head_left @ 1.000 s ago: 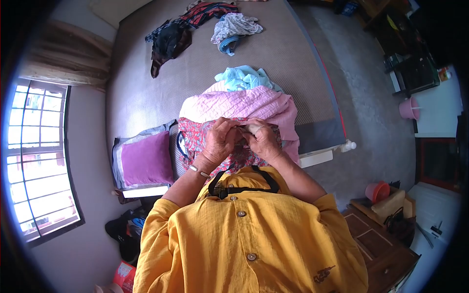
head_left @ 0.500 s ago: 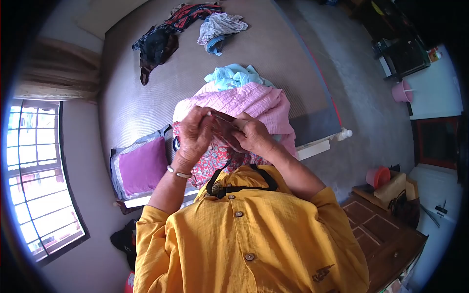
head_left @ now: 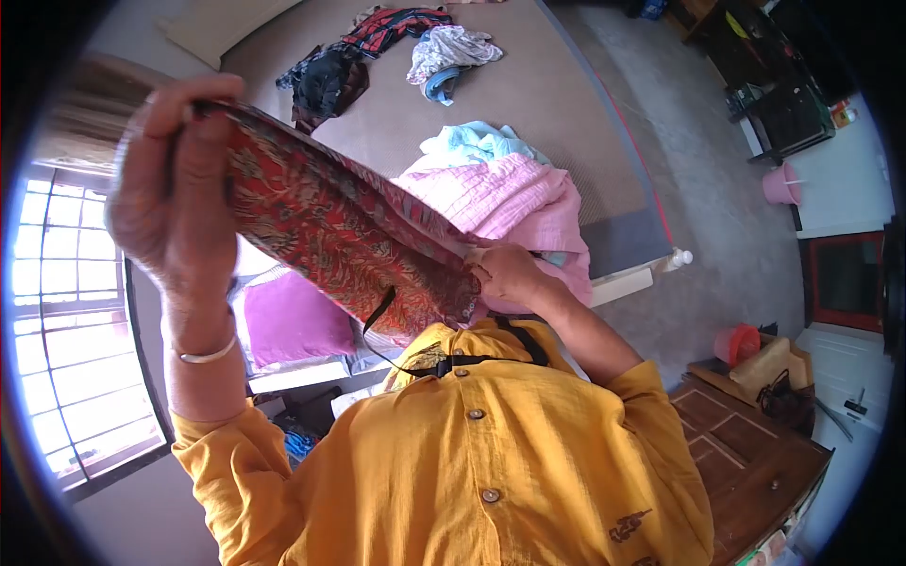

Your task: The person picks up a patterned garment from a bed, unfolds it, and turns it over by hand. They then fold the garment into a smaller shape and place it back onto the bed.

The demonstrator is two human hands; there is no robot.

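My left hand (head_left: 184,179), with a bangle at the wrist, is raised at the upper left and pinches one corner of a red patterned cloth (head_left: 326,222). The cloth stretches slantwise down to my right hand (head_left: 510,274), whose fingers grip its other end near my chest. It hangs in a fold between the two hands, with its top edges close together. Just beyond my right hand lies a rumpled pink quilt (head_left: 528,203), with a light blue cloth (head_left: 481,141) at its far side.
A bed (head_left: 557,113) holds a purple pillow (head_left: 293,316), dark clothes (head_left: 330,85) and a white printed garment (head_left: 453,52). A barred window (head_left: 75,321) is at the left. On the right are a wooden cabinet (head_left: 727,443) and a red tub (head_left: 734,344).
My left hand has moved up and left, drawing the red cloth out long between both hands. My right hand has shifted slightly right and down. The cloth has left the bed.
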